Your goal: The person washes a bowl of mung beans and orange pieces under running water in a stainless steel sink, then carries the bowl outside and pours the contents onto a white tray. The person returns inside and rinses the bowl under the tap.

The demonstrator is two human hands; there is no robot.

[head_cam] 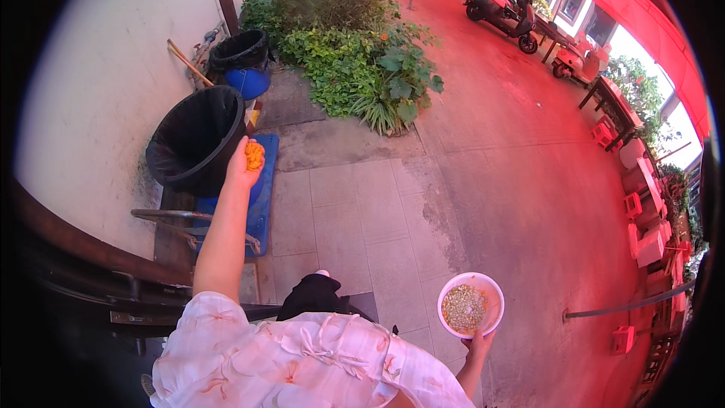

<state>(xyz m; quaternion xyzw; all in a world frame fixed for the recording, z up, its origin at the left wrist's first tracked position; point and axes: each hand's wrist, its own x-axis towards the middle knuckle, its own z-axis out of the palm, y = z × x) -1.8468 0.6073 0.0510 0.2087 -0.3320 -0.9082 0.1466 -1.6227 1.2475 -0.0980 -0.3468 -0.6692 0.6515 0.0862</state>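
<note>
My left hand (236, 165) is stretched forward, palm up, with a clump of small orange-yellow pieces (254, 156) in it. What these pieces are is too small to tell. Just left of that hand, its rim close to my fingers, stands a large black bin (198, 139) lined with a dark bag; its bottom is hidden. Down at the right, my right hand (480, 341) grips the lower edge of a white bowl (497, 301). Small pale kernels or seeds (464, 307) lie in the bowl, with orange bits among them.
Under the bin is a blue platform cart (267, 192) with a metal handle (170, 214). Behind stand a second lined bin (241, 51) and wooden poles (190, 62) against the wall. Leafy plants (345, 62) grow ahead. Scooters (504, 11) and red stools (605, 131) line the right.
</note>
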